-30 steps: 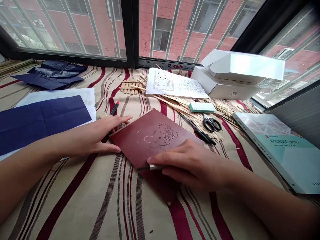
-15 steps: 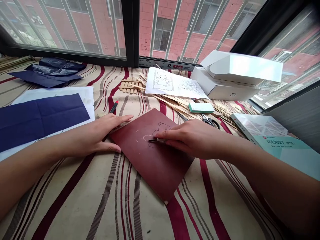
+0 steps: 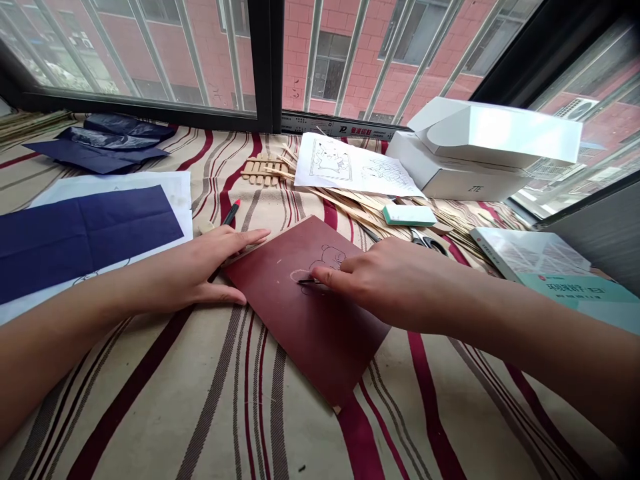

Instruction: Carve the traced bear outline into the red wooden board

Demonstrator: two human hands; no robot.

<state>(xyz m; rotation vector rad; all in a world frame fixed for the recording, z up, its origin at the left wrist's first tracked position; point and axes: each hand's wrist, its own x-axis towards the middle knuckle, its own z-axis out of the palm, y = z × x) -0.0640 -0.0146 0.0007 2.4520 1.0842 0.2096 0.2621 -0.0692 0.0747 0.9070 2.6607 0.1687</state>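
Observation:
A reddish-brown board (image 3: pixel 305 333) lies turned cornerwise on the striped cloth. It bears a thin-lined drawing of a small round-eared figure (image 3: pixel 331 257) and a pale scratched curve (image 3: pixel 299 275). My left hand (image 3: pixel 210 263) rests at the board's left corner, thumb and forefinger spread along its two edges. Over the board, my right hand (image 3: pixel 385 280) is closed on a slim carving tool (image 3: pixel 309 281); its dark tip touches the surface beside the pale curve. The palm hides the tool's handle and part of the drawing.
Dark blue paper (image 3: pixel 90 233) overlaps white sheets at left. Behind the board lie a red-tipped pen (image 3: pixel 231 213), printed drawings (image 3: pixel 350 167), thin wooden sticks (image 3: pixel 345 207), a green-and-white eraser (image 3: pixel 410 215) and scissors (image 3: pixel 429 241). A white box (image 3: pixel 465 180) and a book (image 3: pixel 555 273) stand right.
My right hand has shifted and turned slightly, with the tool tip still on the board near the pale curve. My left hand stays at the corner. The whole view has moved a little.

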